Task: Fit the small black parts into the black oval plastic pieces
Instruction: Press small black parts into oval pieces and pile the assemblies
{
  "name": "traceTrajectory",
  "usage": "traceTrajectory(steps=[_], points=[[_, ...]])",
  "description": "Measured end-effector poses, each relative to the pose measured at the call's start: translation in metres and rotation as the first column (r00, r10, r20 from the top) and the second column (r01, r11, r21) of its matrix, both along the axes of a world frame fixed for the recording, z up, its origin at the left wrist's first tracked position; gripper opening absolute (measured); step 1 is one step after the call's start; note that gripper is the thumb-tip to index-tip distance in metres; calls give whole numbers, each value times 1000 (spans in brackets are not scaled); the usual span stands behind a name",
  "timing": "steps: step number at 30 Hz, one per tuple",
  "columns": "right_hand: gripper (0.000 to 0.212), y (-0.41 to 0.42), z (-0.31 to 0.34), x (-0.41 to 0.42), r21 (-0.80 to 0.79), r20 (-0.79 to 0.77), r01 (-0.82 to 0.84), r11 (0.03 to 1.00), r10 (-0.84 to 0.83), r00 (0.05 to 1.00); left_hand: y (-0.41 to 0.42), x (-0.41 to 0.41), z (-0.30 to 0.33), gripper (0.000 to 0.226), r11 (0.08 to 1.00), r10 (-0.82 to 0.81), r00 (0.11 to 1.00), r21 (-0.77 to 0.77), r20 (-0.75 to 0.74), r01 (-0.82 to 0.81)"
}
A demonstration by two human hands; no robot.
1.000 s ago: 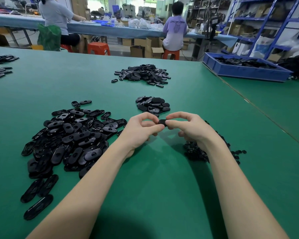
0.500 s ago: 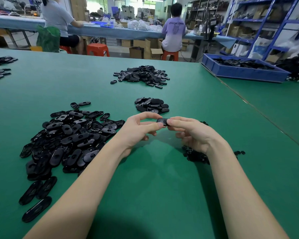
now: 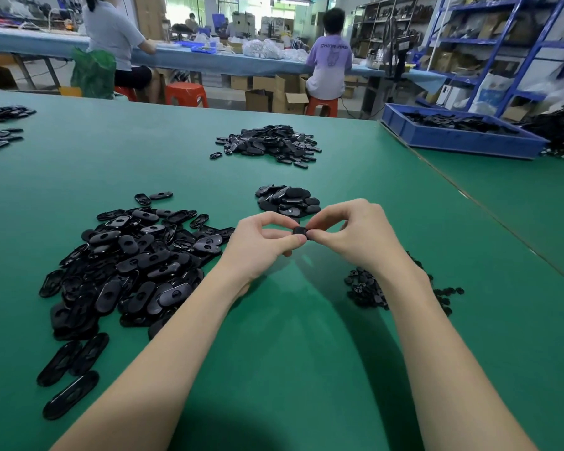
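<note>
Both hands meet above the green table [image 3: 290, 369], pinching one black oval plastic piece [image 3: 300, 232] between them. My left hand [image 3: 262, 247] holds its left end with thumb and forefinger. My right hand [image 3: 355, 236] pinches its right end, fingers curled over it. Most of the piece is hidden by the fingertips, and I cannot tell if a small part is in it. A big heap of black oval pieces [image 3: 134, 265] lies to the left. The small black parts [image 3: 372, 291] lie in a pile under my right wrist.
A small stack of oval pieces [image 3: 287, 200] sits just beyond my hands, and a larger heap [image 3: 271, 144] lies farther back. More pieces lie at the far left edge [image 3: 0, 125]. A blue tray [image 3: 463, 135] stands at the back right. Two people sit at a far bench.
My hands have stayed together on the piece, and my right fingers have curled higher over it. The view has shifted slightly.
</note>
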State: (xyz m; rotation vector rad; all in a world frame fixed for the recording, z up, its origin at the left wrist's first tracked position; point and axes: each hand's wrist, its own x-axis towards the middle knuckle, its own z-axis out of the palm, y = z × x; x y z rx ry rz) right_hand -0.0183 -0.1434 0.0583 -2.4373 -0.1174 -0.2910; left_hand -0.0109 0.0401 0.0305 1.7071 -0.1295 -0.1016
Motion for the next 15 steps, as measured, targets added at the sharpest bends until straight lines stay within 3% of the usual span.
traceTrajectory(steps=[7, 12, 15], points=[[6, 6, -2, 1, -24, 15, -21, 999, 21, 1000, 0, 1, -3, 21, 996, 11, 999, 82, 37, -15], [15, -1, -3, -3, 225, -75, -18, 974, 36, 997, 0, 0, -3, 22, 996, 7, 999, 87, 33, -10], [10, 0, -3, -3, 334, -153, 28, 942, 25, 988, 0, 0, -4, 22, 995, 11, 999, 94, 40, -15]])
